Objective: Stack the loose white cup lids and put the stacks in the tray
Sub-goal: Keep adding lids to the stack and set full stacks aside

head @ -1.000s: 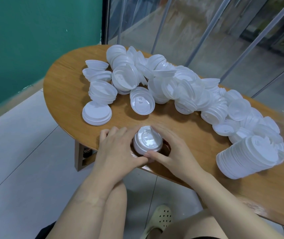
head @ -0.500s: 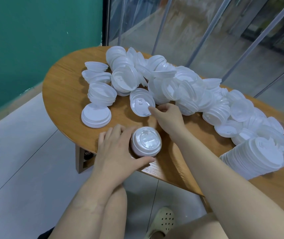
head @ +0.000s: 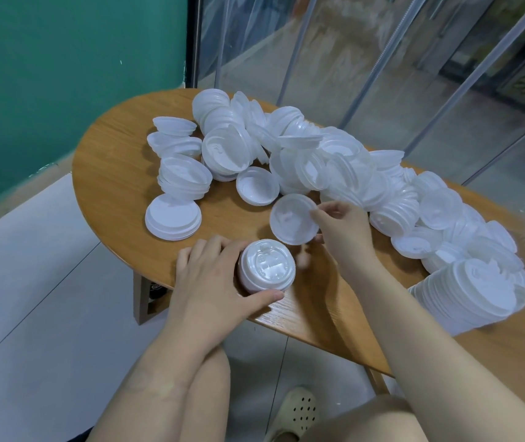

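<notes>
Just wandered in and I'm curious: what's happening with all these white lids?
A person is sorting them into stacks. The left hand grips a short stack of lids at the near edge of the wooden table, while the right hand pinches a single lid lifted from the loose pile. No tray is in view.

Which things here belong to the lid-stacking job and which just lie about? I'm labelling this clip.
Job:
- single white plastic lid pinched by the right hand
- small stack of white lids held by the left hand
- heap of loose white lids
- long leaning stack of lids

Lying about:
- oval wooden table
- beige perforated clog
</notes>
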Demonstrator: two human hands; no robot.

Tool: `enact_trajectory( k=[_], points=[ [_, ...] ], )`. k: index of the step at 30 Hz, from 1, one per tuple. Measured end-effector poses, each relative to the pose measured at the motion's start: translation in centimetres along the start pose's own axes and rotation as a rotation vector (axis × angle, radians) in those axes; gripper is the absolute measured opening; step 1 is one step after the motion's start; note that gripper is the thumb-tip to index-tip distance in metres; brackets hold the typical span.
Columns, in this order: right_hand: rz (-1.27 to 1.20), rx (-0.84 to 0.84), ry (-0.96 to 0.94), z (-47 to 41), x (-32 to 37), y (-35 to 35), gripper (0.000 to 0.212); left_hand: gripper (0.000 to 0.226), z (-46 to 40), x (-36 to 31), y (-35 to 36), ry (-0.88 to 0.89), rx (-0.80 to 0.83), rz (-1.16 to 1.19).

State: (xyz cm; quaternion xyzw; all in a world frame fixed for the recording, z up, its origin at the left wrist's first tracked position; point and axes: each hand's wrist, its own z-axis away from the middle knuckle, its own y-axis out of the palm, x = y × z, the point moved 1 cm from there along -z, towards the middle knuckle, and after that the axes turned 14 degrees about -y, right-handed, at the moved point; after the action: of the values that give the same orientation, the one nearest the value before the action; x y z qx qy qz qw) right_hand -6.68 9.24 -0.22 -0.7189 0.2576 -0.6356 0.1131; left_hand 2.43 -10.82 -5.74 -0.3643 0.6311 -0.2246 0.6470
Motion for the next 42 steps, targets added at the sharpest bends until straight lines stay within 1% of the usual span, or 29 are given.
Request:
enact_trajectory(
  k=[3,8,13,16,19,22,29,34,38,40,42],
  points=[
    [0.065,-0.047,-0.162,2.3,0.0,-1.6,0.002,0.081,0.0,-0.1,0.1,-0.001,-0.004,-0.001],
    [0.159,0.119,-0.487,6.3,0.4,-1.9,0.009,0.084,0.0,-0.3,0.1,-0.014,0.006,-0.017],
    [0.149,0.159,-0.618,8.6,0.0,-1.0,0.021,0.083,0.1,-0.4,-0.1,-0.009,0.012,0.018],
    [0.187,0.148,-0.796,9.0,-0.4,0.1,0.025,0.085,0.1,-0.5,-0.1,-0.006,0.018,0.006],
    [0.251,0.146,-0.970,9.3,-1.0,0.9,0.025,0.082,0.2,-0.4,-0.1,-0.003,0.015,-0.008],
    [0.317,0.168,-1.076,9.7,-1.8,1.3,0.019,0.074,0.1,-0.3,0.0,0.003,0.003,-0.007],
    [0.337,0.192,-1.108,10.2,-2.4,1.2,0.018,0.072,0.0,-0.2,0.2,0.008,0.000,-0.017],
    [0.274,0.238,-1.079,9.9,-2.4,0.6,0.022,0.074,0.0,-0.3,0.1,-0.004,0.014,-0.012],
    [0.141,0.222,-0.926,9.8,-1.8,0.1,0.031,0.076,0.0,-0.4,-0.1,-0.003,0.018,-0.013],
    [0.166,0.229,-0.809,9.5,-1.5,-0.2,0.045,0.077,0.1,-0.4,-0.1,-0.002,0.016,-0.017],
    [0.208,0.279,-0.652,9.1,-1.2,-0.3,0.065,0.076,0.0,-0.4,-0.1,-0.002,0.010,-0.024]
  ],
)
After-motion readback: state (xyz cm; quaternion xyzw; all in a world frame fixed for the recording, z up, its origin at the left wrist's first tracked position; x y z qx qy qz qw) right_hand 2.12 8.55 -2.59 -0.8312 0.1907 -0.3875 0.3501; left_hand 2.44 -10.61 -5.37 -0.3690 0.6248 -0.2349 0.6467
